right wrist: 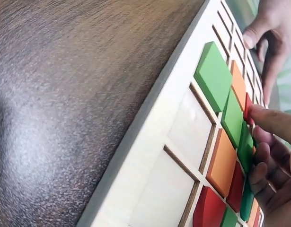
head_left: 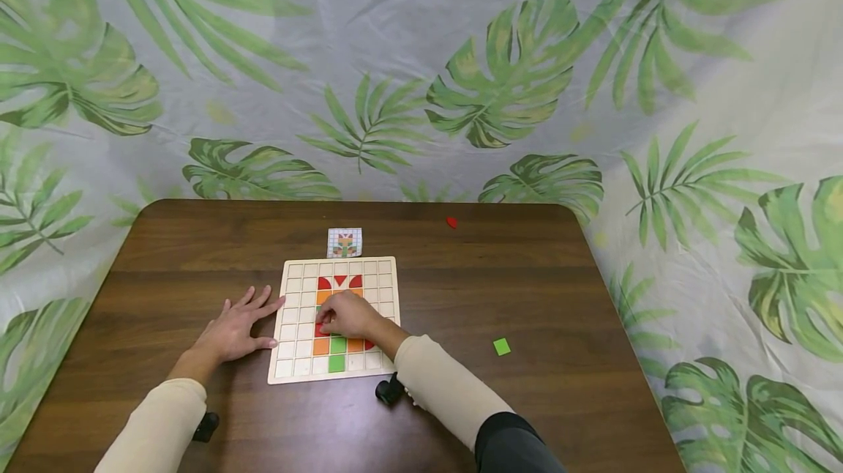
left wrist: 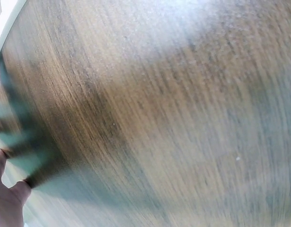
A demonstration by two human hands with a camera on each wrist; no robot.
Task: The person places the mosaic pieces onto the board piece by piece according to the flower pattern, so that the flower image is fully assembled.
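Note:
A wooden grid board (head_left: pixel 290 352) lies on the table, with red, orange and green tiles in its middle columns. My left hand (head_left: pixel 233 330) lies spread beside the board's left edge, its thumb and a fingertip at the rim. Over the tiles is my right hand (head_left: pixel 349 314), fingers bent, hiding part of the pattern. In the right wrist view, the right hand's fingertips pinch a small red tile (right wrist: pixel 247 108) at its grid square. Near it sit an orange tile (right wrist: pixel 238 81) and a green tile (right wrist: pixel 213 75).
Behind the board lies a small pattern card (head_left: pixel 345 243) showing a coloured figure on a grid. A loose red piece (head_left: pixel 451 222) is near the table's far edge. To the right of the board lies a loose light green square (head_left: pixel 502 346). A leaf-print cloth (head_left: pixel 382 121) hangs behind.

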